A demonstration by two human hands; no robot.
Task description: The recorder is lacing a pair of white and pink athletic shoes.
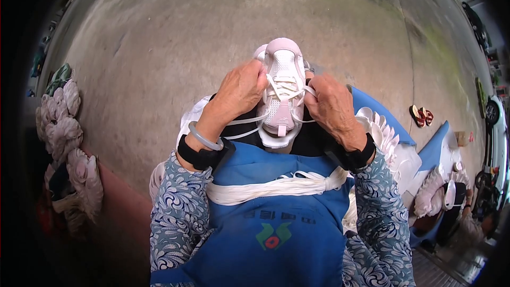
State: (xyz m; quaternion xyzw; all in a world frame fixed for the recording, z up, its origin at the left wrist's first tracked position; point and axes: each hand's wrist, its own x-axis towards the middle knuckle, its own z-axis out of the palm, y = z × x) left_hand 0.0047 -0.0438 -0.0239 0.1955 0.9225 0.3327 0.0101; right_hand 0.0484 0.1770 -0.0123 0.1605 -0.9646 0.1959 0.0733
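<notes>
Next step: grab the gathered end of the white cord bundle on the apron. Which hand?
Probably the right hand: the cord bundle's gathered end lies nearer to it. The left hand is across the shoe from it. Both hands hold white laces, so either would likely need freeing first.

Scene was lit by soft, diffuse light; concrete floor (186, 37) was shown palest near top. Shadows were kept faint. Shoe (282, 107) was rendered fairly sharp. Edges were bowed by fisheye; corners were blacked out. Car (500, 135) at right rim was stretched, blurred.
</notes>
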